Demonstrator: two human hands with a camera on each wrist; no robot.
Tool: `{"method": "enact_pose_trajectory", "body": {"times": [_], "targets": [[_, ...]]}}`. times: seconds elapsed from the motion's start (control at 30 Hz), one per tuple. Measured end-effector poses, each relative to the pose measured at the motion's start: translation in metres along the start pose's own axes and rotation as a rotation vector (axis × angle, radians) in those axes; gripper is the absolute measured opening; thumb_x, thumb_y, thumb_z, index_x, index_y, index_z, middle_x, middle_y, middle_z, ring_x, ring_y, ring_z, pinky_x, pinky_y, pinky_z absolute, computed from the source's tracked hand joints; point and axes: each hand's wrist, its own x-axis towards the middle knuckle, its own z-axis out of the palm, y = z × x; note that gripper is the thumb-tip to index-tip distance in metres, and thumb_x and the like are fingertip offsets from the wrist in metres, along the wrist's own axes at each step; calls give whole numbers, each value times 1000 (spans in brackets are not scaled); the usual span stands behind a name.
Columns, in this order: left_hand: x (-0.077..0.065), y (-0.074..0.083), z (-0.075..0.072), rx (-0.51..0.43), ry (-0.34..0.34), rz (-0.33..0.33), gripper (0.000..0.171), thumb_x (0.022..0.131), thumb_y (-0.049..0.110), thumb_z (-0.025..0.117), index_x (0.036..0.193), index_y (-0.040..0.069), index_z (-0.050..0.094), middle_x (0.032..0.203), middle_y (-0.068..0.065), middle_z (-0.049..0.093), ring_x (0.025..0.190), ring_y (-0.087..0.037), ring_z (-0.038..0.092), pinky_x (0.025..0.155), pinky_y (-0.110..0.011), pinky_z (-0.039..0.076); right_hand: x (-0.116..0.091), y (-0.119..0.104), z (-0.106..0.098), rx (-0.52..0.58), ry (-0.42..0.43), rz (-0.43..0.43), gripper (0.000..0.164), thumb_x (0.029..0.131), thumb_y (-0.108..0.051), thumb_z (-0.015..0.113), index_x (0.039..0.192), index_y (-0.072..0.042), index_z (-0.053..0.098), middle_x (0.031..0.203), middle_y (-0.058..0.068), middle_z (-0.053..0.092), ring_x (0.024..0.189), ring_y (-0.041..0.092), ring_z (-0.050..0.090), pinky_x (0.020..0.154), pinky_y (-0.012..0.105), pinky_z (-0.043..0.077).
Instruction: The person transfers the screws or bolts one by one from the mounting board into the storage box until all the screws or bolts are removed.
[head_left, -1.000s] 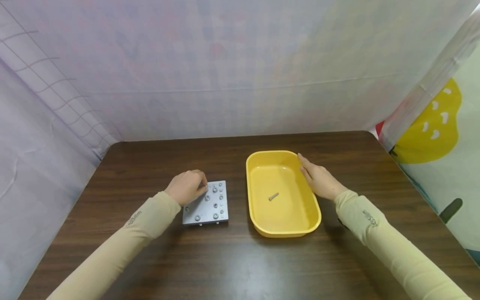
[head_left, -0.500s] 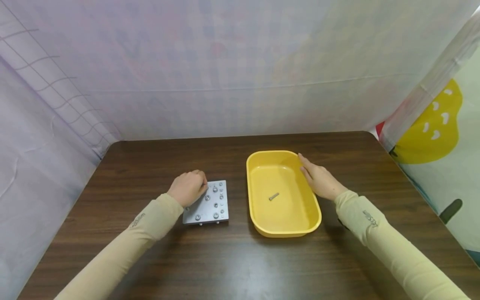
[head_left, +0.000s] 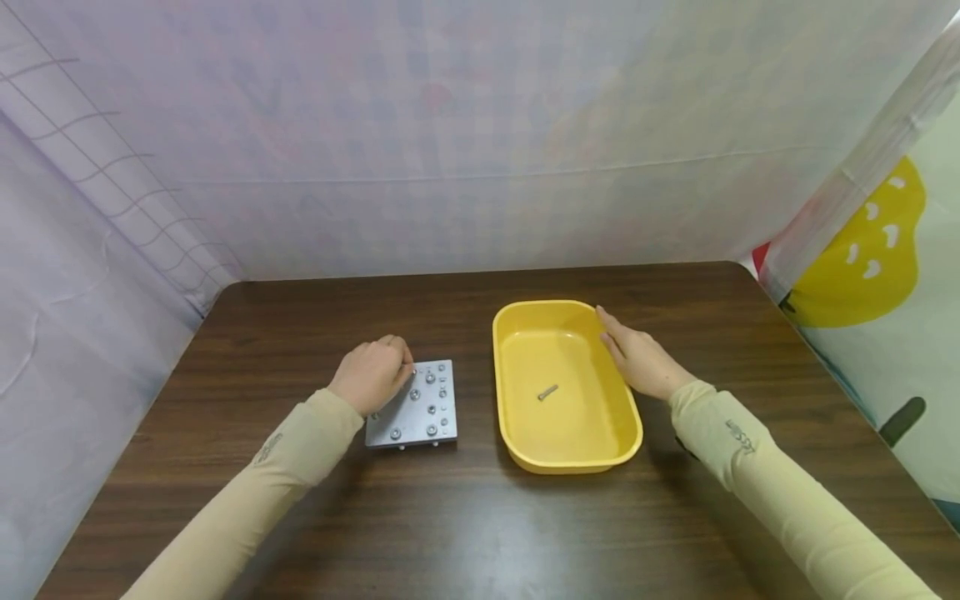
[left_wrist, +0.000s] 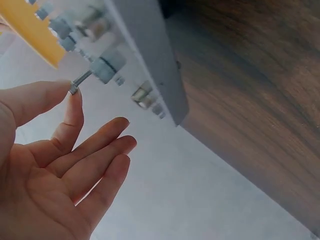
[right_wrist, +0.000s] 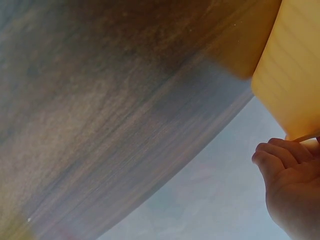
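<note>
A short, thin silver metal bolt is at the flat grey metal plate, its outer end pinched between the thumb and index finger of the left hand. The other three fingers are extended and hold nothing. The bolt's inner end meets a round silver metal collar standing on the plate; how far it goes in, if at all, I cannot tell. More collars and small studs stand across the plate, which lies on a dark brown wood-grain surface.

The hold looks small, only fingertips on the bolt's end, so a slip or sideways nudge could drop the bolt among the neighbouring fittings. If it sits at a slant to the collar, pushing or pulling could make it bind, and a hard tug might tilt or shift the plate, since no second hand steadies it.

To the right, near the plate, is a yellow rounded-rectangular plastic tray with one loose silver bolt on its floor. The right hand touches the tray's right rim; whether it pinches that rim I cannot tell. Leaning on it could tip or slide the tray and roll the loose bolt.
</note>
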Motion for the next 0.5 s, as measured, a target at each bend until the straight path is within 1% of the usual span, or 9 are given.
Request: {"method": "enact_pose_trajectory", "body": {"times": [0.1, 0.33, 0.4, 0.5], "targets": [[-2, 2, -2, 11, 15, 8, 9, 92, 11, 65, 88, 3, 65, 82, -7, 64, 67, -21, 62, 64, -38, 57, 0, 1, 1, 1, 1, -4, 54, 107, -12, 37, 155, 2, 17, 154, 31, 29, 134, 47, 42, 111, 59, 37], [-3, 6, -3, 61, 88, 38, 8, 90, 9, 67, 87, 2, 64, 82, -9, 65, 71, -25, 64, 68, -39, 58, 1, 3, 2, 0, 2, -9, 54, 107, -13, 37, 155, 2, 16, 154, 31, 29, 135, 47, 41, 111, 59, 36], [-3, 8, -4, 67, 113, 41, 9, 90, 9, 68, 86, 2, 64, 82, -9, 65, 71, -26, 65, 69, -40, 58, 1, 3, 1, 1, 1, -8, 54, 107, -13, 37, 155, 2, 17, 154, 31, 29, 135, 48, 40, 112, 59, 36], [-4, 15, -7, 66, 163, 53, 11, 88, 10, 71, 86, 3, 64, 84, -9, 66, 77, -29, 68, 75, -42, 59, 0, 2, 1, -2, 8, -9, 54, 107, -12, 37, 155, 3, 17, 153, 31, 29, 135, 48, 41, 112, 59, 36]]}}
